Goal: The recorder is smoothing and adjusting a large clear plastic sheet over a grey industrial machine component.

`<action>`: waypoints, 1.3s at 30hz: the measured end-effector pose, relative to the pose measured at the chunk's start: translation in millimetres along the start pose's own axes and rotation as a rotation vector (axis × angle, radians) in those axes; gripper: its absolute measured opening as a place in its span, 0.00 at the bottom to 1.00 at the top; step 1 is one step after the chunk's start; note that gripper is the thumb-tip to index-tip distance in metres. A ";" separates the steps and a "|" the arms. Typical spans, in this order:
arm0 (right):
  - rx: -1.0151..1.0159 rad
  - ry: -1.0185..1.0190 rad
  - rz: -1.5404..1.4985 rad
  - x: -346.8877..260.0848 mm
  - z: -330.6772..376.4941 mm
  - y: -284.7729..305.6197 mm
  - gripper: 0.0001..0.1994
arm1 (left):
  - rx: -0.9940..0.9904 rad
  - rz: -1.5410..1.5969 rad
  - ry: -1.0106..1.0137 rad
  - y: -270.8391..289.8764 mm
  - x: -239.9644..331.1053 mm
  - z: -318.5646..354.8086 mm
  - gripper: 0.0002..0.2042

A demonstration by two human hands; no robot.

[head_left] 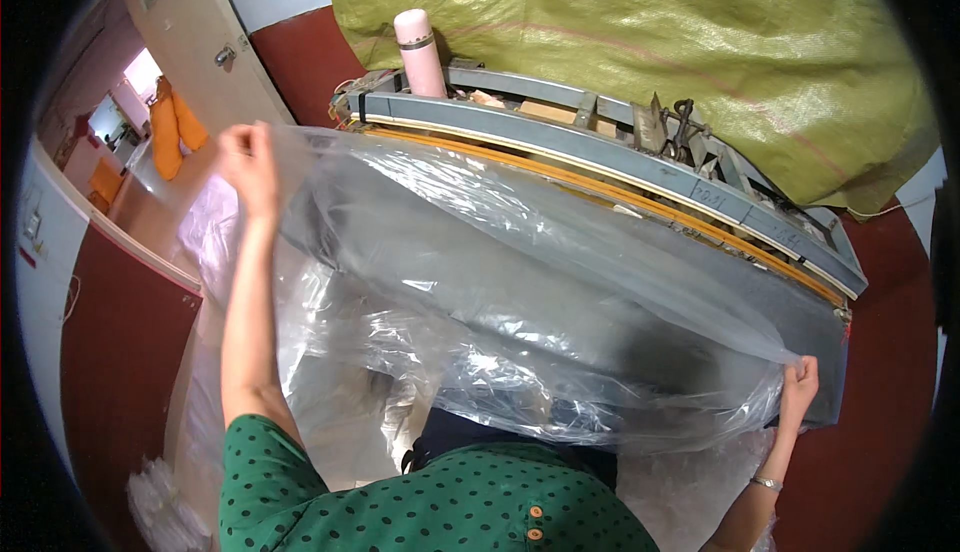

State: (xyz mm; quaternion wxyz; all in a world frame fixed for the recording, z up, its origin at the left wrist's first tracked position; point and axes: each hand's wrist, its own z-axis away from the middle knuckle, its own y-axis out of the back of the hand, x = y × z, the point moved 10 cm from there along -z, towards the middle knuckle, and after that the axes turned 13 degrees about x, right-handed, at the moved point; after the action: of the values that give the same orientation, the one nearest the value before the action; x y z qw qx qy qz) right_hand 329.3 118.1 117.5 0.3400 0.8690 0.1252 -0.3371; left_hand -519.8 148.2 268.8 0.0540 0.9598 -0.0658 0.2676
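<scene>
A wide sheet of clear plastic film (470,212) is stretched between my hands, over a dark flat worktop (815,352). My left hand (248,160), raised at the far left, has its fingers closed on one end of the film. Out to the right and lower, my right hand (800,380) pinches the other end near the worktop's right edge. Between them the film hangs in shiny folds, and its near part drops toward my body. Through it the worktop shows only dimly.
Behind the worktop runs a long grey metal frame (620,142) with an orange rail (590,192). A pink flask (420,57) stands on its left end; metal tools (683,132) lie farther right. A green-yellow tarp (620,42) hangs behind. An open door (210,37) is at left, bundled plastic (165,507) below.
</scene>
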 end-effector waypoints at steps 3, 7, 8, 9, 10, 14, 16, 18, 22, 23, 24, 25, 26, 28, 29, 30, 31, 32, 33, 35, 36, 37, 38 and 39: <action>-0.179 0.032 0.069 8.4 -2.1 -15.2 0.07 | -0.819 -0.096 -0.023 -91.4 -27.4 132.0 0.22; -0.185 0.054 0.211 26.3 -53.6 31.3 0.08 | -0.984 -0.362 0.058 -115.2 -63.7 195.0 0.27; -0.057 0.169 0.254 -5.0 -67.4 54.1 0.06 | -0.950 -0.545 -0.086 -117.9 -53.3 196.1 0.27; 0.064 0.281 0.282 -42.5 -77.5 67.8 0.05 | -0.956 -0.544 -0.090 -121.5 -52.3 198.5 0.27; 0.209 0.417 0.299 -91.1 -74.4 76.7 0.04 | -0.946 -0.561 -0.090 -123.3 -57.2 197.6 0.27; 0.469 1.187 0.321 -199.7 19.9 72.9 0.09 | -0.929 -0.574 -0.120 -132.9 -62.7 193.8 0.26; 0.147 1.056 0.570 -148.6 10.6 14.4 0.12 | -0.915 -0.530 -0.128 -133.9 -74.0 188.6 0.25; -0.192 0.601 0.978 -44.8 -9.3 -8.7 0.17 | -0.883 -0.474 -0.149 -127.9 -70.3 183.7 0.23; -0.286 0.000 0.297 74.7 -21.8 23.9 0.23 | -0.914 -0.490 -0.233 -114.9 -114.9 175.6 0.25; -0.315 -0.074 0.188 73.6 -18.5 18.5 0.23 | -0.923 -0.469 -0.241 -115.0 -110.5 177.8 0.25; -0.297 -0.081 0.205 75.9 -18.5 19.8 0.23 | -0.930 -0.476 -0.257 -117.1 -106.0 178.1 0.25; -0.124 -0.176 0.135 87.3 -23.3 30.6 0.23 | -0.936 -0.487 -0.270 -120.5 -102.1 177.8 0.24; 0.046 -0.258 0.059 98.2 -30.8 39.3 0.23 | -0.945 -0.457 -0.258 -124.3 -97.3 181.3 0.24; 0.106 -0.165 0.082 80.6 -39.2 24.9 0.21 | -0.954 -0.441 -0.267 -126.1 -91.5 180.5 0.24; 0.100 -0.116 0.119 63.3 -39.9 10.6 0.21 | -0.957 -0.438 -0.277 -124.3 -90.1 178.3 0.24; 0.096 -0.114 0.117 50.0 -38.7 -0.6 0.21 | -0.956 -0.442 -0.274 -123.3 -90.6 176.8 0.24; 0.008 0.037 0.317 27.0 -36.8 -17.8 0.18 | -0.965 -0.439 -0.266 -122.8 -91.0 176.6 0.24; -0.077 0.192 0.516 6.9 -36.1 -31.1 0.16 | -0.969 -0.433 -0.256 -123.8 -91.8 175.9 0.24; -0.078 0.201 0.515 -4.7 -40.3 -30.9 0.16 | -0.966 -0.434 -0.249 -124.6 -94.6 175.6 0.24; -0.199 -0.069 0.567 1.1 -43.7 -28.3 0.13 | -0.945 -0.368 -0.293 -126.6 -91.7 174.9 0.24; 0.013 0.112 0.645 -34.4 -55.7 -3.9 0.10 | -0.945 -0.368 -0.286 -127.1 -85.2 175.3 0.24; 0.170 0.137 0.615 -58.8 -62.8 21.6 0.08 | -0.964 -0.417 -0.280 -127.3 -80.3 177.0 0.24; 0.362 0.320 0.610 -110.2 -62.0 42.2 0.06 | -0.980 -0.462 -0.277 -128.3 -76.4 178.2 0.24; 0.465 0.541 0.642 -164.3 -48.8 43.5 0.05 | -0.977 -0.474 -0.276 -125.2 -79.4 176.5 0.24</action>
State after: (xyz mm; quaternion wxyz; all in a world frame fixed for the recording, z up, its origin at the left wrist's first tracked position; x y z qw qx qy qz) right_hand 251.3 120.8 276.3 0.1787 0.9733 -0.1442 0.0043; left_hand -478.3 254.7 68.7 0.5421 0.8378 0.0288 0.0584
